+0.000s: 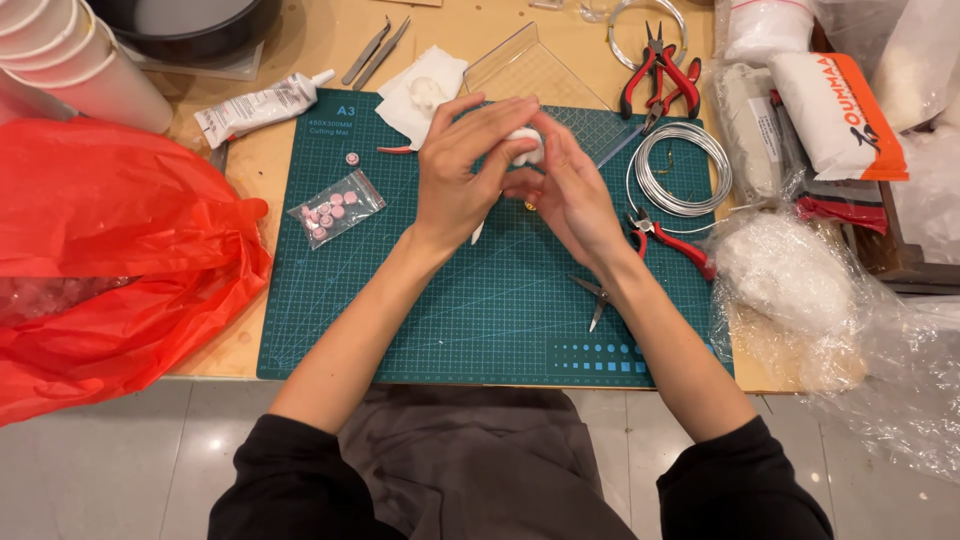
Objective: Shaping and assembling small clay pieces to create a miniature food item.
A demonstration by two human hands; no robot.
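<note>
Both my hands meet above the green cutting mat [450, 320], pinching a small white fluffy lump [527, 145] between their fingertips. My left hand [462, 175] covers the lump from the left, fingers stretched across it. My right hand [568, 192] cups it from the right and below. A thin white stick [477, 232] pokes out under my left palm. A tiny yellow bit [530, 206] shows between the hands.
A small bag of pink beads [336, 207] and a loose pink bead [352, 158] lie on the mat's left. A wire coil [680, 168], red pliers [672, 242], small scissors [596, 297], a glue tube [262, 106], a red plastic bag [110, 250] and white stuffing [785, 270] surround it.
</note>
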